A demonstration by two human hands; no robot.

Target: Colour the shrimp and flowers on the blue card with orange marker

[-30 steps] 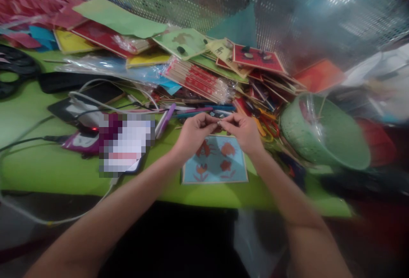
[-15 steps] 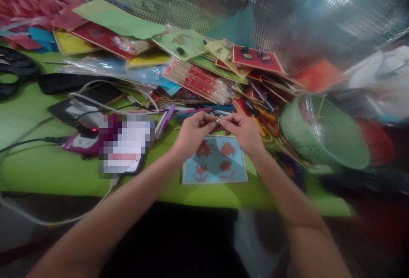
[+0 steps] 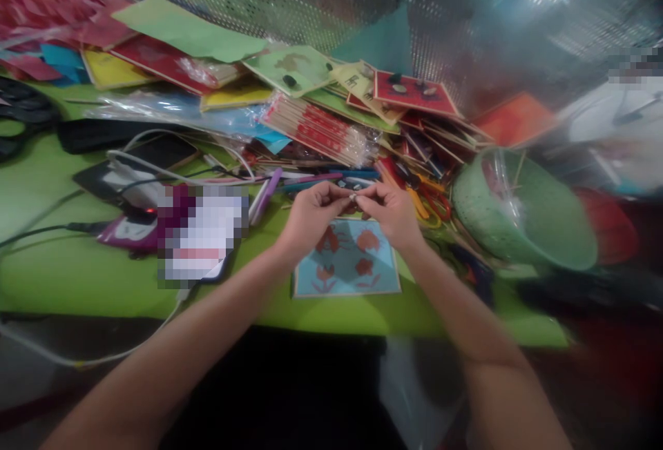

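Note:
Above the far edge of a light-blue card [image 3: 346, 284], my left hand [image 3: 312, 215] and my right hand [image 3: 392, 214] meet fingertip to fingertip. Both are closed in a pinch on one small whitish piece [image 3: 353, 197], too small to name. The card lies flat on the green table [image 3: 248, 298] and bears reddish-orange flower and insect shapes. My hands partly cover its upper corners.
Left of the card lie a phone [image 3: 204, 232], a purple power strip [image 3: 121, 230] with cables, and a purple pen [image 3: 267, 194]. Behind are bundled sticks [image 3: 315, 125] and stacked decorated cards [image 3: 414, 94]. Orange-handled scissors [image 3: 440, 205] and a green basket [image 3: 559, 215] stand right.
Both hands keep their pinch on the small whitish piece, with only slight finger movement. The whole view has shifted very slightly.

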